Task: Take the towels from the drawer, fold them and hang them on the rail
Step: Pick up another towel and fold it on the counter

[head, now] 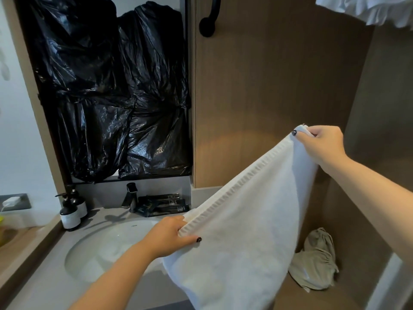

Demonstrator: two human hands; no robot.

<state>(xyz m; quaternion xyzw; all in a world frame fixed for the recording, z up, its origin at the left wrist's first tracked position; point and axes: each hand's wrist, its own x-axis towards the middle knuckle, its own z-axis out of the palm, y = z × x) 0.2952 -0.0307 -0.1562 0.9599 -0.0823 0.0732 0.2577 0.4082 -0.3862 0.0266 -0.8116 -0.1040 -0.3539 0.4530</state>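
— Head view: what are your hands doing?

— Your left hand pinches one corner of the white towel, thumb on top of the ribbed hem, down over the edge of the sink. Your right hand grips the other corner, fingers curled round it, higher up in front of the wood panel.

— And where does the towel sit?

— It hangs stretched between your two hands, its hem slanting up from left to right, the rest draping down past the counter.

— Anything else around?

— Black plastic bags cover the area above the tap, two pump bottles stand left of the basin, a grey cloth bag lies in the alcove, and white fabric shows at the top right.
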